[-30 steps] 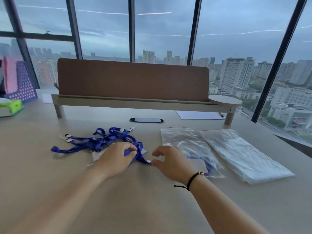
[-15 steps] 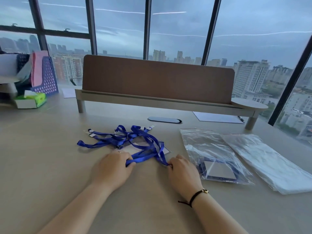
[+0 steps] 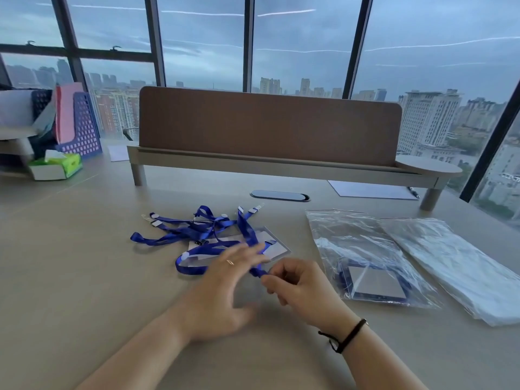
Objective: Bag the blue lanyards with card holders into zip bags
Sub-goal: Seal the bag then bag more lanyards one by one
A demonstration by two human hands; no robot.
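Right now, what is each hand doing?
Left hand: open, fingers spread and blurred over the blue lanyard, gripping nothing.
Right hand: pinching the folded end of that lanyard.

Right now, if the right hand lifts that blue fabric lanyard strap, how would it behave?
Probably floppy: the blue fabric lanyard strap lies in loose loops. Likely light, pinched by the right hand alone. It may drag the tangled blue lanyard pile along.

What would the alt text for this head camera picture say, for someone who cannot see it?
A person's right hand pinches the end of a blue lanyard from a tangled pile on a desk, while the blurred left hand hovers open beside it. To the right lie a filled zip bag and a stack of empty bags.
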